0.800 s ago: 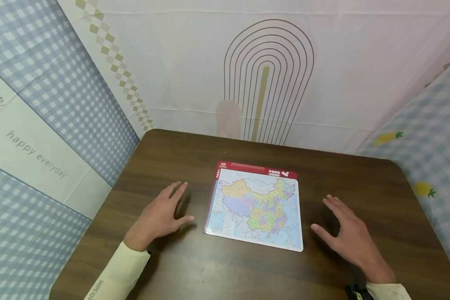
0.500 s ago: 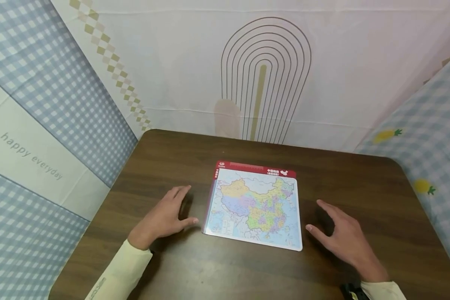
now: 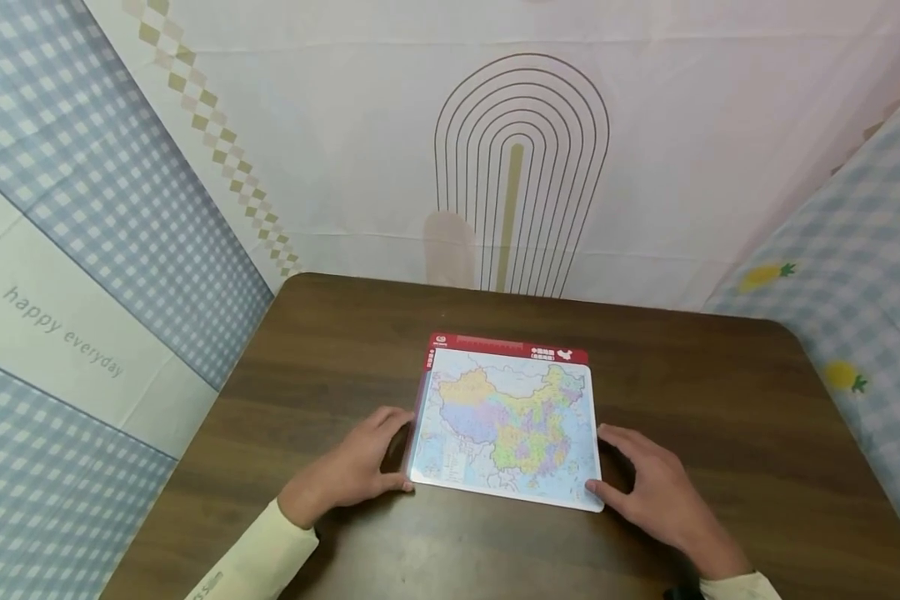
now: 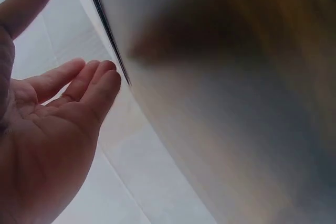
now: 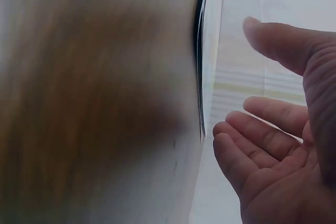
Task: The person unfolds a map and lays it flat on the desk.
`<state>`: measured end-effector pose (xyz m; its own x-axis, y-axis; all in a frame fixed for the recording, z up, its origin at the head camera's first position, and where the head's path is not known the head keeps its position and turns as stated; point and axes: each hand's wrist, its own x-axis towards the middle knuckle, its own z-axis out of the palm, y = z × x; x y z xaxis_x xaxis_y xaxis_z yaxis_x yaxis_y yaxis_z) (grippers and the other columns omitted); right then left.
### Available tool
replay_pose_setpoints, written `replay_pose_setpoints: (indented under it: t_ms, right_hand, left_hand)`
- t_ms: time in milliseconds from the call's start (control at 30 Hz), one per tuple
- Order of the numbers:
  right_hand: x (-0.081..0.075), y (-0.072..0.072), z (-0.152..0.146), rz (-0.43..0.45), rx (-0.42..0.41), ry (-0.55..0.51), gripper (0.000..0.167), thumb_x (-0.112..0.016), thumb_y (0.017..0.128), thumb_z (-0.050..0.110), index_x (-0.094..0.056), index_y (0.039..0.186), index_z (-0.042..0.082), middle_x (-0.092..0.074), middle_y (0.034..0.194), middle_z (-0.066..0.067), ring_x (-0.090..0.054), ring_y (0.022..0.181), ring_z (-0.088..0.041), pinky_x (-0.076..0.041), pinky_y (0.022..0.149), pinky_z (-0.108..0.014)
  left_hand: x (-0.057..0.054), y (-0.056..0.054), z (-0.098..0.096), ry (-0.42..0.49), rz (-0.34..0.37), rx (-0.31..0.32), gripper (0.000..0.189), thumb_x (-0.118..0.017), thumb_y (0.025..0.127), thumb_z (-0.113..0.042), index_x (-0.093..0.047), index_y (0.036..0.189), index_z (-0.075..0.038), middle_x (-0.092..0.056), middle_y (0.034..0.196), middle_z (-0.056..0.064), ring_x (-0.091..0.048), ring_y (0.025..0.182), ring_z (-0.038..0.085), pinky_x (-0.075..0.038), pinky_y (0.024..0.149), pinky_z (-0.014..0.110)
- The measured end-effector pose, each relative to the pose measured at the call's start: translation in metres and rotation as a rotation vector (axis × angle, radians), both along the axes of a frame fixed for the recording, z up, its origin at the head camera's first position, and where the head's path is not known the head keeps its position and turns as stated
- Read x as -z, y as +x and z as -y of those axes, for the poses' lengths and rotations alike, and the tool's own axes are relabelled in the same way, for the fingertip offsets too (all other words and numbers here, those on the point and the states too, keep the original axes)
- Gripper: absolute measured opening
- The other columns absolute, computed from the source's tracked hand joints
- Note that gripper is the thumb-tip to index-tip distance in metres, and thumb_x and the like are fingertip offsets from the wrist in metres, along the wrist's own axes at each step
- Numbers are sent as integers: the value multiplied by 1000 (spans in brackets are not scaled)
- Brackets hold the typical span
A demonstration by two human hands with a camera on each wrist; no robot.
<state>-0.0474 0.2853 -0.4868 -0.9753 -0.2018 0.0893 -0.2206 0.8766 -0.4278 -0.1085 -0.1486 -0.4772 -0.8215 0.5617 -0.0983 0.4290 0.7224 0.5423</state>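
A flat, thin map board (image 3: 506, 425) with a red top border and a coloured map lies on the table in the head view. My left hand (image 3: 356, 461) is at its left side, fingertips by the edge and thumb by the near left corner. On the opposite side, my right hand (image 3: 648, 487) has its thumb at the near right corner and its fingers along the right edge. Both wrist views show the hands, left (image 4: 58, 129) and right (image 5: 273, 145), with fingers relaxed and the thumb apart from them. There the board's thin edge (image 4: 107, 27) appears edge-on.
The brown wooden table (image 3: 420, 550) has rounded far corners. A white cloth (image 3: 345, 150) with an arch print hangs behind it. Blue checked cloths hang at the left (image 3: 67, 108) and right (image 3: 870, 267) sides.
Both hands have moved inward to the map board's side edges, the left going right and the right going left. The board still lies on the table.
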Motion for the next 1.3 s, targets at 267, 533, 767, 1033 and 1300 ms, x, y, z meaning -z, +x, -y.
replay_pose_setpoints:
  t_ms: [267, 533, 767, 1033, 1300]
  right_hand:
    - [2, 4, 14, 44, -62, 24, 74, -93, 81, 37, -65, 141, 4, -65, 145, -15, -64, 131, -37, -55, 100, -56]
    - [3, 10, 22, 84, -77, 32, 71, -93, 81, 34, -67, 139, 3, -62, 149, -14, -61, 136, -37, -53, 104, -58]
    - [6, 12, 25, 42, -90, 58, 70, -94, 80, 32, -68, 138, 2, -66, 144, -14, -62, 133, -35, -54, 102, -55]
    - [4, 14, 25, 16, -95, 52, 70, -95, 80, 30, -67, 138, 1, -67, 142, -16, -64, 132, -35, -54, 101, -55]
    - [4, 12, 24, 53, -89, 49, 70, -93, 82, 28, -65, 139, 0, -65, 144, -18, -62, 134, -37, -53, 104, -56]
  left_hand:
    - [2, 5, -10, 6, 6, 57, 81, -88, 89, -24, -47, 155, -2, -50, 152, 15, -55, 135, 28, -50, 109, 47]
    - [4, 5, -12, -28, -10, 84, 73, -85, 92, -20, -51, 153, 0, -49, 152, 14, -52, 134, 26, -52, 106, 43]
    - [4, 4, -17, -71, -54, 114, 57, -81, 95, -22, -61, 145, -2, -51, 149, 12, -48, 131, 27, -52, 103, 41]
    - [2, 4, -19, -103, -49, 116, 55, -79, 97, -21, -60, 145, -1, -50, 149, 12, -46, 130, 27, -51, 105, 41]
    - [3, 6, -18, -90, -20, 110, 57, -81, 96, -21, -60, 145, -1, -50, 149, 12, -46, 131, 27, -51, 104, 41]
